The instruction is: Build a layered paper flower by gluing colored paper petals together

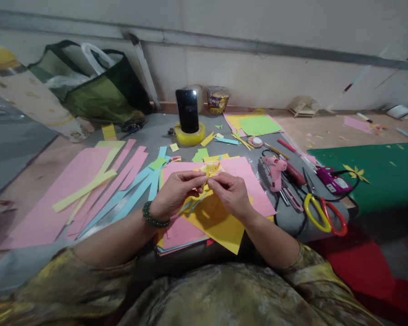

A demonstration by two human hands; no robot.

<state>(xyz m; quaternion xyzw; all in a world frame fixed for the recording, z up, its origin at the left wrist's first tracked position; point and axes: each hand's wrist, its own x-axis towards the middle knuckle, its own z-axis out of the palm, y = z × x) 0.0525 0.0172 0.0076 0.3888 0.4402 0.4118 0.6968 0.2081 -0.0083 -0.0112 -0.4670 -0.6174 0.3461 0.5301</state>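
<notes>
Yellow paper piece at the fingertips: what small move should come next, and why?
Perhaps press the yellow paper piece lightly with the right hand while the left hand steadies it: both hands pinch close together at this small, thin piece, so a gentle grip seems less likely to crumple it.

A loose top (220, 296) is worn, mottled in olive, brown and mustard yellow. The forearms (115, 237) are left uncovered by its wide sleeves (321, 276), which are ended near the elbows. The left wrist (160, 210) is ringed by a bracelet (152, 218) of round, dark green beads.
</notes>
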